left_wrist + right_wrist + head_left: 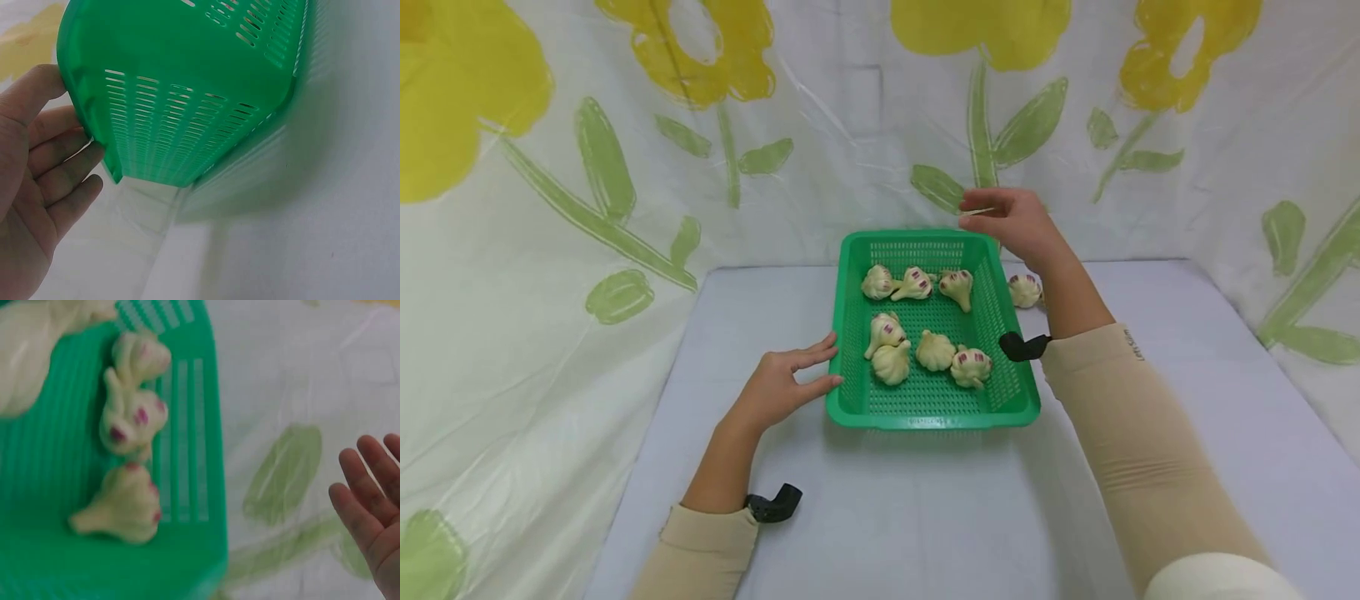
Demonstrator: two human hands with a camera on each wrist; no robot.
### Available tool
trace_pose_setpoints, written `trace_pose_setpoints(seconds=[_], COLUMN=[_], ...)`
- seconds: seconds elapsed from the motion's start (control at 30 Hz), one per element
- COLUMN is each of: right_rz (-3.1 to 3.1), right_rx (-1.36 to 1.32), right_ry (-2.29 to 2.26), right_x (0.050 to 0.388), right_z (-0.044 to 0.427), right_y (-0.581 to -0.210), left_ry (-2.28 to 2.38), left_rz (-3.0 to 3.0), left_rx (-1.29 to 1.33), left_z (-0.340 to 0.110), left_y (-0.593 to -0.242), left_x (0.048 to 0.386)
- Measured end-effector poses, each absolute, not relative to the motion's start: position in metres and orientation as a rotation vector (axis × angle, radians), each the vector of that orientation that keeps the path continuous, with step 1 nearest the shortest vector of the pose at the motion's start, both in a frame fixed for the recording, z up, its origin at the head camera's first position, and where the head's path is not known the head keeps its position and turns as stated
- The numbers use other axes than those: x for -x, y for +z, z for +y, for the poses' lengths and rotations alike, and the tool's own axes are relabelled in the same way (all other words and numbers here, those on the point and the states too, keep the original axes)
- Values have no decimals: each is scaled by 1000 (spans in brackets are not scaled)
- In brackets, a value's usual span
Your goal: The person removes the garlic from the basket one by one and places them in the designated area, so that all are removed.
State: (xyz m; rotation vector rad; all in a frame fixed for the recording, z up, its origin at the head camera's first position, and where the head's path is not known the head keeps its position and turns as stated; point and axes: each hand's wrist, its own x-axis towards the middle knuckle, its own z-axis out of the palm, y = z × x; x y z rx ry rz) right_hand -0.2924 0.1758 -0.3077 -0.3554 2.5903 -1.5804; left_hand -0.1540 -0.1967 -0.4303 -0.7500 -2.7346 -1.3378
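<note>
While left hand touches basket, garlic bulb beside, flowered backdrop behind

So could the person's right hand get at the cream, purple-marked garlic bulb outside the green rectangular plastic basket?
Probably yes: the right hand looks empty, and the garlic bulb lies beside the basket. The forearm partly hides it, but nothing seems to block it.

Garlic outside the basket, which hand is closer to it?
Right. Your right hand hovers just beyond the garlic; your left hand is across the basket, touching its left rim.
</note>
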Motion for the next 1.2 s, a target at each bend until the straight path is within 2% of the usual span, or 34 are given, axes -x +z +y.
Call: trace_pose_setpoints(seconds=[0.3,0.67,0.83,1.2], right_rz=[2428,2397,2417,2606], right_rx=[396,127,81,188], right_ry=[-1787,-1844,-1776,-1359], right_x=[296,300,302,303], right_z=[133,124,119,120], right_y=[-336,-377,-387,-401], left_ry=[-1371,-1370,-1348,-1366], left_rz=[-2735,-2718,-2703,-2725], left_rx=[751,779,793,770], left_z=[-193,-191,-194,-192], left_y=[-433,-435,-434,-432], left_x=[153,152,151,152])
